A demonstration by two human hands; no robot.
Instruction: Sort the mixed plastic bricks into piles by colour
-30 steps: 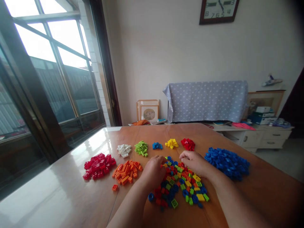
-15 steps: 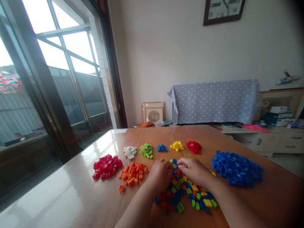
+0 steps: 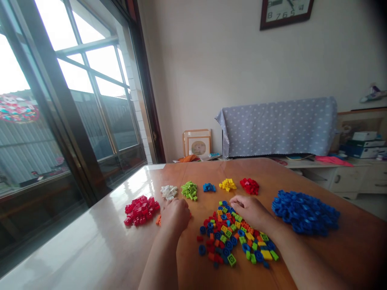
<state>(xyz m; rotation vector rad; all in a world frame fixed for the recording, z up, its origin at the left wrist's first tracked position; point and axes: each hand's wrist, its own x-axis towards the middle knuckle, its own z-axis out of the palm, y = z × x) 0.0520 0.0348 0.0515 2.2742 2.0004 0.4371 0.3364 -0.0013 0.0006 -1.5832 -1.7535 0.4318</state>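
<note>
My left hand point(image 3: 176, 214) is over the orange brick pile point(image 3: 158, 220), covering most of it. Its fingers are curled, and whatever they hold is hidden. My right hand point(image 3: 248, 209) rests at the upper right edge of the mixed pile point(image 3: 225, 233) of red, blue, green, yellow and orange pieces. Thumb and fingers are pressed together there, and anything between them is too small to make out. Behind the hands lie small piles of white point(image 3: 169, 192), lime green point(image 3: 189, 190), blue point(image 3: 209, 187), yellow point(image 3: 227, 184) and red bricks point(image 3: 249, 186).
A crimson brick pile point(image 3: 141, 210) lies at the left of the wooden table point(image 3: 99, 249). A large heap of blue ring-like pieces point(image 3: 305, 212) is at the right. Beyond the table stand framed pictures point(image 3: 198, 145) and something under a dotted cloth point(image 3: 278, 127).
My left hand has moved left from the mixed pile to the orange pile, uncovering more of the mixed pieces. My right hand stays near the mixed pile's upper edge. The view has shifted slightly.
</note>
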